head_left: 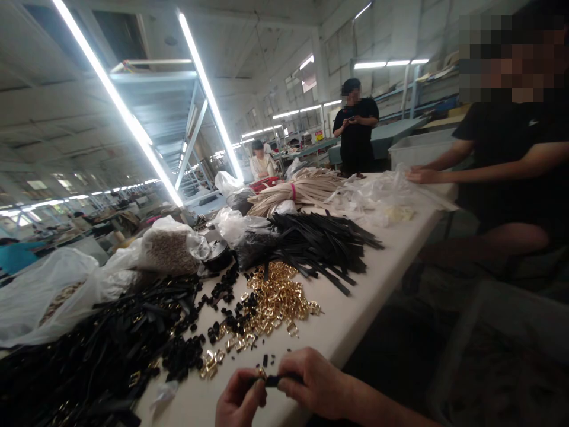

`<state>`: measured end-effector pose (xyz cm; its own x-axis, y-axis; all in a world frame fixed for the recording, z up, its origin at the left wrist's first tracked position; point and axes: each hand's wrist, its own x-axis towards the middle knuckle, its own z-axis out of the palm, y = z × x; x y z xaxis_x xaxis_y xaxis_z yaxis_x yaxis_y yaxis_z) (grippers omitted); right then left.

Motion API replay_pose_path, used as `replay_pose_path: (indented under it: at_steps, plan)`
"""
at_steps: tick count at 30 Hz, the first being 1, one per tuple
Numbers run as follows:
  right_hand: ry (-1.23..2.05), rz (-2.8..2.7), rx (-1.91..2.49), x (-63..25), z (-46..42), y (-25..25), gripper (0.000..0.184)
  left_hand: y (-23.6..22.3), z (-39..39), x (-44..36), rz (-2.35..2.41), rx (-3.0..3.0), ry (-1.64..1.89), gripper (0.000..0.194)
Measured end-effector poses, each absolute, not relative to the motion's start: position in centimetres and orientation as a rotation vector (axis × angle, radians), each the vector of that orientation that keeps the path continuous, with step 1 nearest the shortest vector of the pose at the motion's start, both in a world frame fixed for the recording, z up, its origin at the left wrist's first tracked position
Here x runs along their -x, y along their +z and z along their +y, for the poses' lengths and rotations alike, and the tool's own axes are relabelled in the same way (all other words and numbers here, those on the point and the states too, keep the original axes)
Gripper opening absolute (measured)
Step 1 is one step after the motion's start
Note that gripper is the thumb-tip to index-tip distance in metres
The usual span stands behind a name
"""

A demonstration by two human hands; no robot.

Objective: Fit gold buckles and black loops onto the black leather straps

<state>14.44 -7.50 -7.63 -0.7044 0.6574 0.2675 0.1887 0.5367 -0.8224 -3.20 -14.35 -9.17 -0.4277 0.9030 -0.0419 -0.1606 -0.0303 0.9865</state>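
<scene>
At the table's near edge, my left hand [242, 396] and my right hand [313, 379] are pinched on a short black strap [272, 381] stretched between them. A gold buckle [261, 372] sits at the strap's end by my left fingertips. Just beyond my hands lies a pile of gold buckles [278, 299], with small black loops [184, 351] heaped to its left. Loose black straps [322, 237] are spread behind the buckles. A large heap of black straps, some with buckles [111, 344], covers the left side.
Clear plastic bags [166, 246] of small parts stand at the left beside a dark round container [217, 255]. Beige straps [293, 190] lie farther back. A seated person's hands [424, 175] touch plastic bags at the right; another person [355, 127] stands behind.
</scene>
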Motion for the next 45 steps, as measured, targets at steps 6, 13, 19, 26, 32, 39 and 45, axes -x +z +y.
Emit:
replay_pose_path:
  at_steps: [6,13,19,26,32,39,45]
  plan:
    - [1.178,-2.161,0.645,-14.2,-8.0,-7.2,0.020,-8.6,-14.9,2.2,1.381,-0.881,1.431,0.028]
    - [1.478,-2.131,0.673,-14.5,-7.8,-7.5,0.013,-9.3,-15.3,2.8,1.312,-0.797,1.431,0.025]
    - [1.349,-2.177,0.679,-14.0,-8.3,-8.1,0.015,-9.6,-15.2,2.8,1.325,-0.823,1.409,0.028]
    - [1.190,-2.232,0.663,-13.8,-8.0,-8.5,0.015,-9.5,-15.1,2.7,1.484,-0.834,1.403,0.025]
    - [1.177,-2.187,0.767,-13.3,-8.2,-8.9,0.015,-8.8,-15.6,3.2,1.548,-0.971,1.354,0.020]
    - [1.133,-2.133,0.889,-12.6,-7.7,-9.2,0.022,-8.8,-15.7,2.1,1.647,-0.967,1.485,0.030]
    - [1.224,-2.088,0.945,-13.5,-6.7,-9.3,0.025,-9.0,-16.4,2.4,1.460,-0.900,1.375,0.036]
